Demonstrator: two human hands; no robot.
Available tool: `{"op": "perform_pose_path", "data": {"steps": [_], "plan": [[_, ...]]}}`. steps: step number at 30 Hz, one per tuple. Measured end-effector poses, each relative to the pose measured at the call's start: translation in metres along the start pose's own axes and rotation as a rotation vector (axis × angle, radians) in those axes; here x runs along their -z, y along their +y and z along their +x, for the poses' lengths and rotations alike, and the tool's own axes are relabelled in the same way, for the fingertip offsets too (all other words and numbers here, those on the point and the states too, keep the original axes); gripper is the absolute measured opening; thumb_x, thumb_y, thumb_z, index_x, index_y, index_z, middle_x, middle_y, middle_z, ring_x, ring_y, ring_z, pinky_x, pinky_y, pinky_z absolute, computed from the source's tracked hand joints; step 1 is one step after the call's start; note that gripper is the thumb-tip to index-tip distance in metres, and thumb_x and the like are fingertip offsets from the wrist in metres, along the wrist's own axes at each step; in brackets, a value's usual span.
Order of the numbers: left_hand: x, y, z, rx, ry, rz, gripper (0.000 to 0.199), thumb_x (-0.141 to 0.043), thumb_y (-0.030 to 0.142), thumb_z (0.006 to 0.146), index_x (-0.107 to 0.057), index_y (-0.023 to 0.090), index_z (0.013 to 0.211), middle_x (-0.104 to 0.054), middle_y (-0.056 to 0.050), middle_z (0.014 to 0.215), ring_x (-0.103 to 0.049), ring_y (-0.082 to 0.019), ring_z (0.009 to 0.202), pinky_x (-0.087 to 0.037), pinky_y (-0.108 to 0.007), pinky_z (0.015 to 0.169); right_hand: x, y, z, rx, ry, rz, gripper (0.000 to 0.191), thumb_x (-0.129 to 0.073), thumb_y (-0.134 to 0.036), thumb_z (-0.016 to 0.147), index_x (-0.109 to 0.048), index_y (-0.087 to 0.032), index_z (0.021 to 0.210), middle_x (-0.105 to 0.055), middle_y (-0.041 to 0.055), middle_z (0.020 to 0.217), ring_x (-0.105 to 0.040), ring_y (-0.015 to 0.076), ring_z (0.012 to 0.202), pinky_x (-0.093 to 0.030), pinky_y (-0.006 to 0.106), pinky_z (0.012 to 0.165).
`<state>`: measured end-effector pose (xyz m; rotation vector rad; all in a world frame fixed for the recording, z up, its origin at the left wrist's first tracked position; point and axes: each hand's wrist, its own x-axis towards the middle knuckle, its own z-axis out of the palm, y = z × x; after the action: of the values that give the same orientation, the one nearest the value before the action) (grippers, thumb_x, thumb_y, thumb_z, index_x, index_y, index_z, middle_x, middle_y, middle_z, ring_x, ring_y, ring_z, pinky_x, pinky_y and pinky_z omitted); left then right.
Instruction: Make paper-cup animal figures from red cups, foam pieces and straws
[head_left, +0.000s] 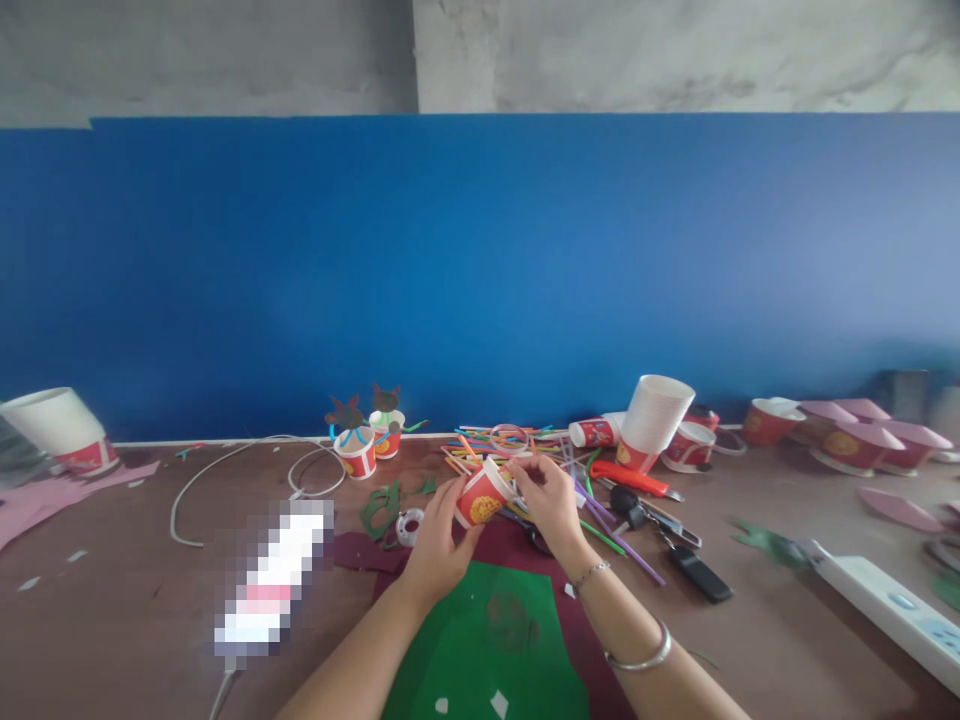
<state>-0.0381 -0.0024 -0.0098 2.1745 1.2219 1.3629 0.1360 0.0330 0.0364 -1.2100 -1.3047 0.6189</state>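
Observation:
A red and white paper cup (482,497) with a yellow emblem is tilted on its side above the table. My left hand (441,535) is closed around its base and side. At the rim is my right hand (549,497), its thumb and fingers pinched together; what they grip, if anything, is hidden. Below my hands lie a green sheet (502,640) with a dark smudge and a maroon sheet (600,660). Behind the cup spreads a pile of coloured sticks (517,438). A roll of tape (409,527) sits left of my left hand.
Two cups with dark cut-out heads (356,455) stand at the back left. A tall cup stack (654,420), an orange utility knife (628,478) and keys with a black fob (697,572) lie right. A power strip (892,605) and a pixelated bright object (274,580) flank the work.

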Motion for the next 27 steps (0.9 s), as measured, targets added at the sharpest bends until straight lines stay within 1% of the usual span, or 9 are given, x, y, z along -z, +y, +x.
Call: {"op": "perform_pose_path", "data": {"steps": [5, 7, 10, 12, 14, 17, 19, 23, 27], "plan": [[0.000, -0.001, 0.000, -0.002, 0.002, 0.013, 0.057, -0.052, 0.031, 0.084, -0.032, 0.020, 0.136, -0.044, -0.016, 0.131, -0.041, -0.028, 0.123, -0.036, -0.047, 0.100, 0.000, -0.004, -0.002, -0.043, -0.006, 0.032, 0.024, -0.064, -0.042, 0.071, -0.059, -0.018, 0.070, -0.064, 0.0040, 0.063, -0.057, 0.0184, 0.060, -0.044, 0.028, 0.055], [0.000, -0.001, 0.000, -0.003, 0.002, 0.019, 0.056, -0.052, 0.031, 0.084, -0.032, 0.020, 0.136, -0.044, -0.016, 0.131, -0.041, -0.028, 0.123, -0.036, -0.046, 0.100, -0.001, -0.005, -0.002, -0.065, -0.006, 0.135, 0.025, -0.066, -0.041, 0.070, -0.054, -0.019, 0.076, -0.063, 0.0023, 0.064, -0.056, 0.0173, 0.058, -0.044, 0.027, 0.053], [0.000, -0.002, -0.001, -0.002, 0.002, 0.023, 0.056, -0.052, 0.031, 0.084, -0.032, 0.019, 0.136, -0.044, -0.016, 0.131, -0.041, -0.027, 0.123, -0.036, -0.046, 0.100, -0.001, -0.006, -0.002, -0.095, -0.022, 0.293, 0.035, -0.069, -0.039, 0.068, -0.047, -0.021, 0.090, -0.064, -0.0006, 0.065, -0.057, 0.0161, 0.057, -0.043, 0.025, 0.050], [-0.001, -0.002, -0.001, -0.001, 0.001, 0.022, 0.056, -0.052, 0.030, 0.084, -0.032, 0.019, 0.135, -0.044, -0.016, 0.131, -0.041, -0.027, 0.123, -0.036, -0.046, 0.101, -0.001, -0.005, 0.000, -0.098, -0.046, 0.304, 0.037, -0.069, -0.037, 0.068, -0.049, -0.020, 0.094, -0.064, -0.0002, 0.066, -0.057, 0.0163, 0.059, -0.043, 0.025, 0.053], [-0.001, -0.002, -0.001, -0.003, -0.001, 0.019, 0.056, -0.053, 0.030, 0.083, -0.033, 0.019, 0.135, -0.044, -0.016, 0.131, -0.041, -0.027, 0.123, -0.036, -0.045, 0.101, -0.002, -0.005, 0.001, -0.104, -0.093, 0.270, 0.031, -0.067, -0.037, 0.069, -0.055, -0.018, 0.090, -0.065, 0.0023, 0.069, -0.058, 0.0169, 0.062, -0.044, 0.026, 0.056], [-0.001, -0.002, -0.001, -0.011, 0.007, 0.019, 0.056, -0.053, 0.030, 0.083, -0.035, 0.019, 0.134, -0.045, -0.016, 0.130, -0.042, -0.027, 0.122, -0.037, -0.045, 0.100, -0.002, -0.006, 0.001, -0.124, -0.172, 0.215, 0.023, -0.065, -0.037, 0.070, -0.061, -0.015, 0.075, -0.065, 0.0040, 0.068, -0.056, 0.0166, 0.061, -0.042, 0.027, 0.056], [-0.002, -0.002, -0.002, -0.017, 0.013, 0.032, 0.058, -0.055, 0.029, 0.081, -0.034, 0.019, 0.135, -0.045, -0.016, 0.129, -0.043, -0.027, 0.121, -0.038, -0.045, 0.099, -0.002, -0.008, 0.000, -0.119, -0.196, 0.202, 0.023, -0.064, -0.038, 0.071, -0.061, -0.015, 0.070, -0.063, 0.0026, 0.063, -0.054, 0.0151, 0.057, -0.040, 0.025, 0.053], [-0.004, 0.000, -0.003, -0.015, -0.011, 0.076, 0.066, -0.058, 0.025, 0.077, -0.030, 0.019, 0.137, -0.042, -0.015, 0.127, -0.042, -0.027, 0.121, -0.039, -0.043, 0.099, -0.002, -0.011, -0.003, -0.117, -0.209, 0.203, 0.028, -0.062, -0.043, 0.072, -0.058, -0.016, 0.065, -0.059, 0.0003, 0.057, -0.050, 0.0130, 0.051, -0.037, 0.024, 0.048], [-0.006, 0.004, -0.004, -0.021, 0.005, 0.080, 0.063, -0.059, 0.022, 0.074, -0.034, 0.016, 0.131, -0.042, -0.016, 0.123, -0.043, -0.027, 0.119, -0.039, -0.044, 0.099, -0.004, -0.011, -0.006, -0.142, -0.225, 0.171, 0.031, -0.065, -0.045, 0.070, -0.056, -0.016, 0.062, -0.056, -0.0011, 0.053, -0.048, 0.0118, 0.049, -0.036, 0.023, 0.046]]}}
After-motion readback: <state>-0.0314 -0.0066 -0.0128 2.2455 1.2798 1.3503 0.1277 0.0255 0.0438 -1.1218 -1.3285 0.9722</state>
